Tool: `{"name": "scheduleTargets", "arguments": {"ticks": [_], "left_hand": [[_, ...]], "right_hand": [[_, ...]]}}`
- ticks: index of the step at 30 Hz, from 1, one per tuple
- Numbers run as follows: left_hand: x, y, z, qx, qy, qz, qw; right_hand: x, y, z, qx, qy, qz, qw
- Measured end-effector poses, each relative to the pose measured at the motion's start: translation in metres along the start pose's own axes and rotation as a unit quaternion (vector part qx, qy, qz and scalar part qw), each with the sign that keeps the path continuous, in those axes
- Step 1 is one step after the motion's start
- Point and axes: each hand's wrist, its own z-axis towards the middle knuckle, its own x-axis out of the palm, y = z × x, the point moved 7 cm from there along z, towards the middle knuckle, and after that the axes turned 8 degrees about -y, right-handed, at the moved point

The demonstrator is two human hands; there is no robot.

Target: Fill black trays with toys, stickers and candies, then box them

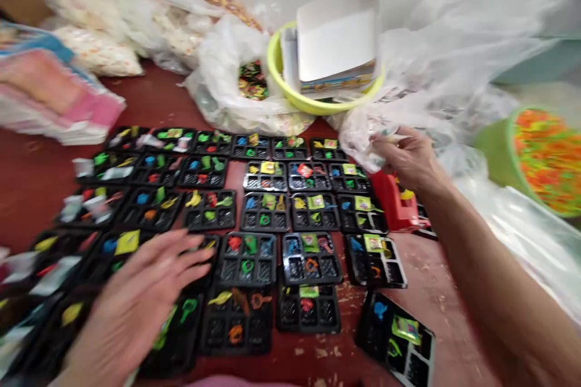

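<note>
Rows of black compartment trays [247,260] hold small coloured plastic toys and shiny packets. My left hand [140,290] hovers over the trays at the lower left, slightly blurred. Its fingers are stretched out, and I see nothing held. At the right, my right hand [408,154] is closed at the edge of a white plastic bag [363,133]. Its thumb and fingers pinch something pale and small that I cannot make out. Just below that hand stands a red plastic tape dispenser-like object [394,202]. One tray [394,338] lies askew at the front right.
A yellow basin [318,106] with cardboard and papers stands at the back. Bags of small pieces [97,51] line the wall. Stacked printed sheets [49,84] lie at the left. A green tub [511,151] of orange and green pieces stands at the right on the red table [149,97].
</note>
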Motion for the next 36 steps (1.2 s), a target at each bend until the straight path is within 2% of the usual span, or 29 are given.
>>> {"name": "scheduleTargets", "arguments": {"ticks": [1,2,3,5,6,8,11,14,17,22,27,32,36], "left_hand": [[0.01,0.006,-0.003,-0.016,0.017,-0.009,1.0],[0.024,0.017,-0.005,-0.072,0.054,-0.031,0.995],[0.039,0.027,-0.006,-0.129,0.089,-0.065,0.985],[0.062,0.041,-0.007,-0.222,0.148,-0.142,0.953],[0.068,0.045,-0.007,-0.252,0.169,-0.174,0.937],[0.064,0.049,-0.002,-0.279,0.164,-0.23,0.918],[0.033,0.05,0.007,-0.276,0.107,-0.297,0.908],[0.005,0.044,0.011,-0.265,0.099,-0.331,0.9],[-0.011,0.033,0.013,-0.25,0.123,-0.354,0.893],[-0.023,0.024,0.017,-0.225,0.147,-0.342,0.9],[-0.028,0.029,0.025,-0.213,0.137,-0.296,0.921],[-0.033,0.024,0.032,-0.183,0.092,-0.303,0.931],[-0.041,0.012,0.038,-0.137,0.064,-0.296,0.943]], "right_hand": [[0.032,0.022,-0.025,-0.054,0.085,-0.004,0.995],[0.064,0.046,-0.054,-0.125,0.168,0.0,0.978],[0.092,0.069,-0.084,-0.203,0.232,0.0,0.951],[0.142,0.101,-0.145,-0.345,0.333,-0.03,0.877],[0.163,0.109,-0.171,-0.396,0.355,-0.066,0.844],[0.198,0.115,-0.21,-0.468,0.364,-0.154,0.791],[0.229,0.117,-0.243,-0.528,0.333,-0.208,0.753],[0.243,0.123,-0.256,-0.537,0.334,-0.143,0.761],[0.25,0.131,-0.255,-0.509,0.348,-0.073,0.784],[0.269,0.135,-0.248,-0.472,0.375,-0.05,0.796],[0.292,0.125,-0.243,-0.464,0.375,-0.085,0.798],[0.305,0.125,-0.23,-0.395,0.344,-0.078,0.848],[0.321,0.122,-0.22,-0.26,0.334,-0.057,0.904]]}}
